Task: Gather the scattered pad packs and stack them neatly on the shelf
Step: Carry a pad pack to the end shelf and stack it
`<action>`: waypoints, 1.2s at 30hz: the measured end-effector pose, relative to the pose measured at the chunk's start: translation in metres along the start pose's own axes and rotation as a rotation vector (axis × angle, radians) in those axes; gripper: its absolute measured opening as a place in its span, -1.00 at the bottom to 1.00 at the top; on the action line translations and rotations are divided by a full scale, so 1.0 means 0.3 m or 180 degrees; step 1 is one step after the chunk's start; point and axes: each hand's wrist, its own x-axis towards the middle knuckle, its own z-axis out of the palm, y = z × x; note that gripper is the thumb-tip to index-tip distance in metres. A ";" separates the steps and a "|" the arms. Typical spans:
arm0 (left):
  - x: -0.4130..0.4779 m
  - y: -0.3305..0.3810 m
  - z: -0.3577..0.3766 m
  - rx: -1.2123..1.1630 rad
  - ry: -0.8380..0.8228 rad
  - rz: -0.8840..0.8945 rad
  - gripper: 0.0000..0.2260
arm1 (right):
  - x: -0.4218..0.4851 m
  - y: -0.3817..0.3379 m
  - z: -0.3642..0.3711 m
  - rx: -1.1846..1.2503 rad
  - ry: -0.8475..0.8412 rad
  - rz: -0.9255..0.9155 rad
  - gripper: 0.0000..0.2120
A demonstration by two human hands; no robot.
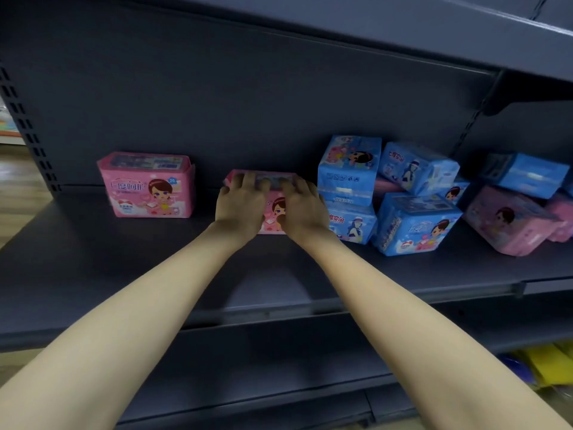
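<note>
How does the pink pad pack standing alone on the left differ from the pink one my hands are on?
The left pink plastic pad pack stands free and untouched; the middle pink pack sits under the left hand and right hand, mostly hidden. Left's front shows fully. Both are upright on the dark shelf, same cartoon-girl design.

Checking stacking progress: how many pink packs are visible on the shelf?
4, maybe more hidden. One upright at left; one held by both hands; one tilted at far right; one edge behind it. Pink behind the blue packs is unclear.
</note>
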 end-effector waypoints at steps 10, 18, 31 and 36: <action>0.044 0.005 0.033 0.0080 0.0022 -0.0145 -0.45 | 0.042 -0.010 0.027 -0.0241 -0.0094 -0.0177 -0.40; 0.056 -0.026 0.058 -0.0127 -0.0043 -0.0211 -0.40 | 0.064 -0.008 0.043 -0.0119 -0.0189 -0.0168 -0.40; 0.066 -0.038 0.079 -0.0491 0.0057 -0.0183 -0.42 | 0.084 -0.001 0.050 -0.0157 -0.0142 -0.0297 -0.54; 0.058 -0.030 0.073 -0.0616 0.0166 -0.0166 -0.45 | 0.083 -0.006 0.050 -0.0112 -0.0075 -0.0330 -0.52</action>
